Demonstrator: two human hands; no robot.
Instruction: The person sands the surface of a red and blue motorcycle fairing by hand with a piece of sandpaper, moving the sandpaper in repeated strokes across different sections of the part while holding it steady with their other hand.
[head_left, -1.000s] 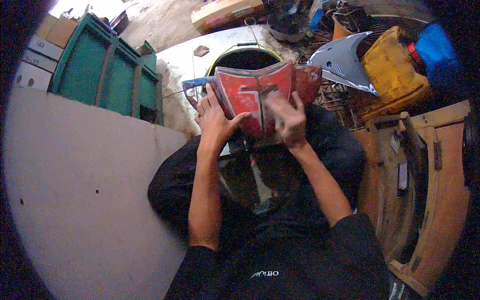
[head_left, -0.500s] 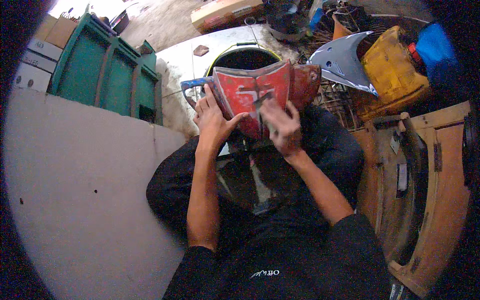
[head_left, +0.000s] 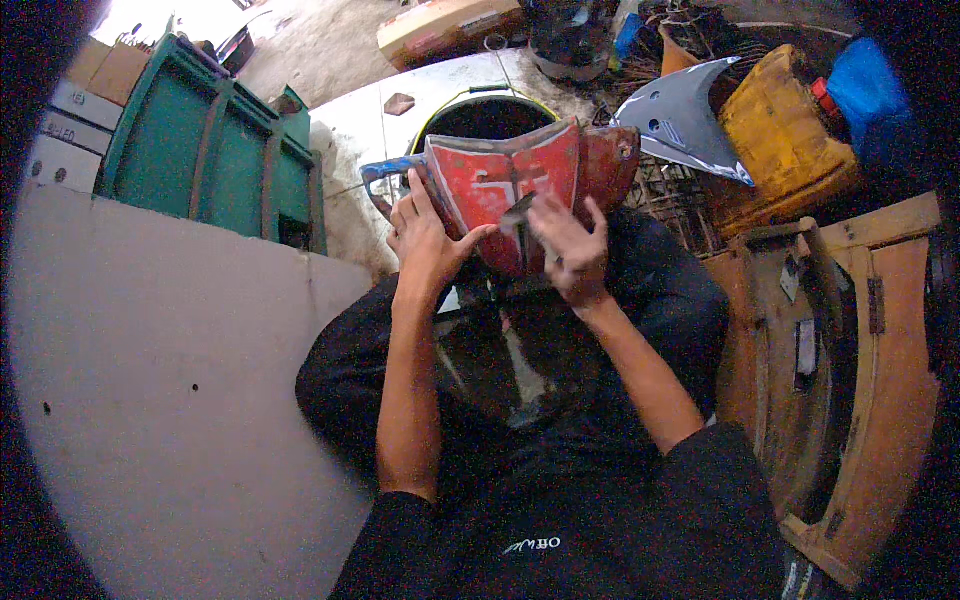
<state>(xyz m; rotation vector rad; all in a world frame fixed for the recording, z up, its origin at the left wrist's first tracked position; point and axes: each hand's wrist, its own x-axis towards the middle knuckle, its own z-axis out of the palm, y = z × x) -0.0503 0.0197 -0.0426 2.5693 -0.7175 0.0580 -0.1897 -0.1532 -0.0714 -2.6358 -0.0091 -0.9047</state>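
Note:
A red motorcycle fairing panel (head_left: 478,185) with worn, scuffed paint stands tilted in front of me, its blue-edged wing out to the left and a dark red one to the right. My left hand (head_left: 428,240) is closed round its left edge, the thumb lying across the lower face. Over the middle of the panel, my right hand (head_left: 575,255) presses a small dark piece of sandpaper (head_left: 517,208) against the red surface. Those fingers are smeared by motion and cover part of the sheet. Behind the panel sits a black bucket (head_left: 485,115) with a yellow-green rim.
A pale board (head_left: 190,340) rises at my left, a green crate (head_left: 165,130) beyond it. Another grey panel (head_left: 680,115), a yellow jerrycan (head_left: 785,115) and a blue bag (head_left: 870,85) crowd the far right. A wooden frame (head_left: 890,330) stands close at my right.
My right hand has shifted slightly to the right on the panel with the sandpaper, still blurred. The left hand and the panel hold nearly the same place.

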